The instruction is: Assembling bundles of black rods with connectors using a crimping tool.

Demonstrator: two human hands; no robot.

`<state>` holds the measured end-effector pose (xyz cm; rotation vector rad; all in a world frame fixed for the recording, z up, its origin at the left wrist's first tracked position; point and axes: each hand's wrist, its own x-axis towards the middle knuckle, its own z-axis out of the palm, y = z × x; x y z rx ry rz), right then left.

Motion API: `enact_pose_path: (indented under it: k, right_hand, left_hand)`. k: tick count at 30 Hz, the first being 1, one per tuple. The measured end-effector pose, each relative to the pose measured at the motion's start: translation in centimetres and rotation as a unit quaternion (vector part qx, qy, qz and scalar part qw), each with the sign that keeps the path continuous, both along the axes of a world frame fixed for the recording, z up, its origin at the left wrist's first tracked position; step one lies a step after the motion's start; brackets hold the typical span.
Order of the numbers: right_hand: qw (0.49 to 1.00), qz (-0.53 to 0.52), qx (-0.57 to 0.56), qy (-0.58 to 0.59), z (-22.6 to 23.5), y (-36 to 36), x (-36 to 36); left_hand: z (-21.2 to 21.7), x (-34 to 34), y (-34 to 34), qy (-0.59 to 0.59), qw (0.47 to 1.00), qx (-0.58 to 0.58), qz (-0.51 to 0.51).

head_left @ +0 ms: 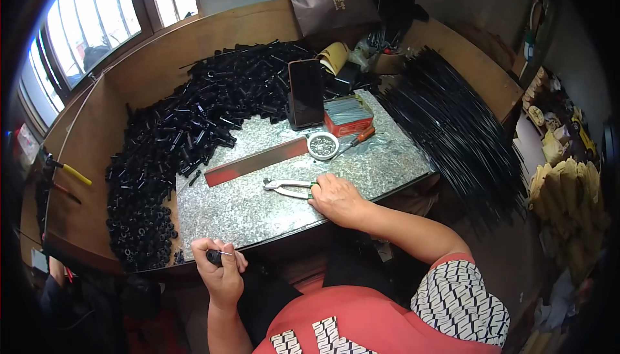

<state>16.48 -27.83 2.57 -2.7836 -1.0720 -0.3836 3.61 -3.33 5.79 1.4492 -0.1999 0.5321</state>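
From the head view, my left hand (219, 270) is closed around a small black tube (214, 256) with a thin pin (225, 252) in it, just off the counter's (258, 209) near edge. My right hand (336, 199) closes on the pliers (287, 187) lying near that edge. I judge the pin-fitting step is underway; next calls for lifting the pliers to the tube.

Pile of tubes (187, 141) lay left of the slab (258, 205), rod bundle (452, 128) right, phone (305, 92) propped behind, pliers (287, 187) on the slab.
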Motion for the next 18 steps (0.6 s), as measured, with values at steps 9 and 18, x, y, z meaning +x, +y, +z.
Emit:
enact_pose_path:
  k: [9,18]
  right_hand:
    - [0.944,0.05,0.271,0.18,4.6,1.2,-2.1]
    - [0.958,0.129,0.062,-0.25,8.2,2.3,-3.5]
  left_hand:
    - [-3.6,-0.2,1.2,0.065,0.99,0.065,0.105]
    - [-3.2,-0.9,1.0,0.075,0.987,0.133,0.056]
